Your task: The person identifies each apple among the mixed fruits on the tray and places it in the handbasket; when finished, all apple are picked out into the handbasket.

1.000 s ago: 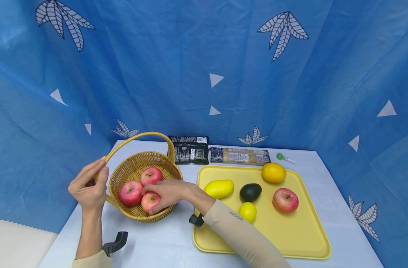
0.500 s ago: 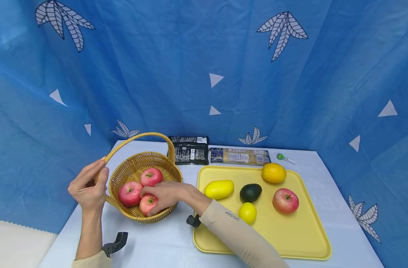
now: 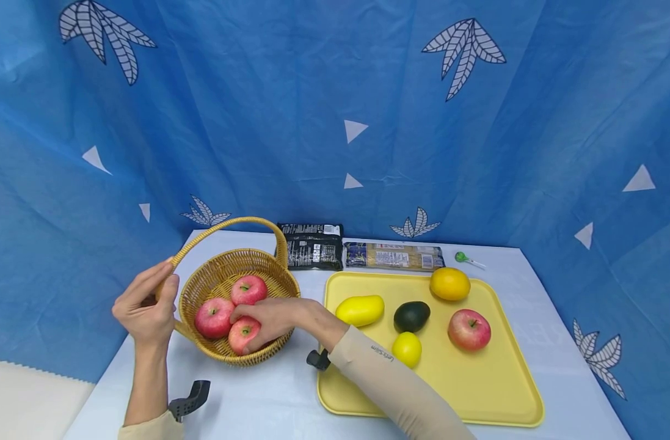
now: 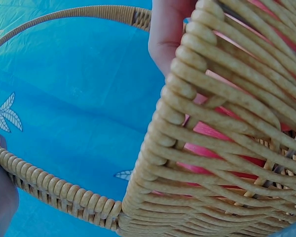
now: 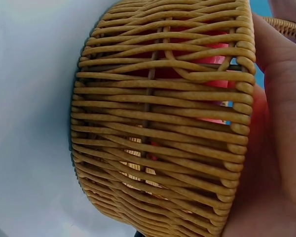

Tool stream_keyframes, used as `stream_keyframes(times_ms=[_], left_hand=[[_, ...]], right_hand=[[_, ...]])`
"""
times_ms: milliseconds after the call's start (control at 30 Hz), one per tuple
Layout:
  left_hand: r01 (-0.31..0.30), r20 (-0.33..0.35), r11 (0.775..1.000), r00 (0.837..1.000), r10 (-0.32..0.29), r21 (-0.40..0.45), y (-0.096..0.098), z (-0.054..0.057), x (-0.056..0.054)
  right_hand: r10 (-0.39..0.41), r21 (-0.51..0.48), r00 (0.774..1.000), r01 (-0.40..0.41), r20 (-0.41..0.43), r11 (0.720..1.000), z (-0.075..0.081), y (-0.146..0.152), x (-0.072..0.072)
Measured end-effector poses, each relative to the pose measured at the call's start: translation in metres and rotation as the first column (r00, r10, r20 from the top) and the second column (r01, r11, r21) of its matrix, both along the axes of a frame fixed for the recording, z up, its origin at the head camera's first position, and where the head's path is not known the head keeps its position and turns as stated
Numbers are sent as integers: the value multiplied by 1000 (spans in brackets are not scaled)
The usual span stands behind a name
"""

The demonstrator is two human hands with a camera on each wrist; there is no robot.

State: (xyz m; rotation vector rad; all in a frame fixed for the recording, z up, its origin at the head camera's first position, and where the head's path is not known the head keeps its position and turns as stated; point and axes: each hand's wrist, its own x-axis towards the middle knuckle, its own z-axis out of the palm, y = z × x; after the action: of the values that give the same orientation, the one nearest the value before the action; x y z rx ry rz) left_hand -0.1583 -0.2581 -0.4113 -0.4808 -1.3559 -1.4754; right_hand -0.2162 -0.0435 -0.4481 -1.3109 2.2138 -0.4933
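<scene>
Wicker basket (image 3: 274, 275) w/ 3 apples (image 3: 214, 318): L hand (image 3: 150, 305) grips handle (image 3: 252, 219), R hand (image 3: 276, 315) 1 apple (image 3: 243, 333).

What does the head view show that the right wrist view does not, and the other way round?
Only the head view: the yellow tray, the lone apple on it, the black packaging and the green lollipop.

Only the right wrist view: a close side-on look at the wicker basket, with red showing through gaps in its weave.

Both: the basket, part of its handle, the right hand and some blue curtain.
</scene>
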Motion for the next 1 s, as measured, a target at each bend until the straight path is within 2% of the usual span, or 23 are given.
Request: stream_keyframes(times_ms=[333,567,1000], left_hand=[[-8,8,1000,1000,8,-7,3,4,2],[-3,9,1000,1000,3,0,5,6,2],[-17,25,1000,1000,17,-9,-2,-1,0]], right_hand=[[-5,17,999,6,-54,1000,6,4,-2],[-28,16,998,29,-53,999,7,5,-3],[-39,23,999,40,-37,999,9,3,-1]])
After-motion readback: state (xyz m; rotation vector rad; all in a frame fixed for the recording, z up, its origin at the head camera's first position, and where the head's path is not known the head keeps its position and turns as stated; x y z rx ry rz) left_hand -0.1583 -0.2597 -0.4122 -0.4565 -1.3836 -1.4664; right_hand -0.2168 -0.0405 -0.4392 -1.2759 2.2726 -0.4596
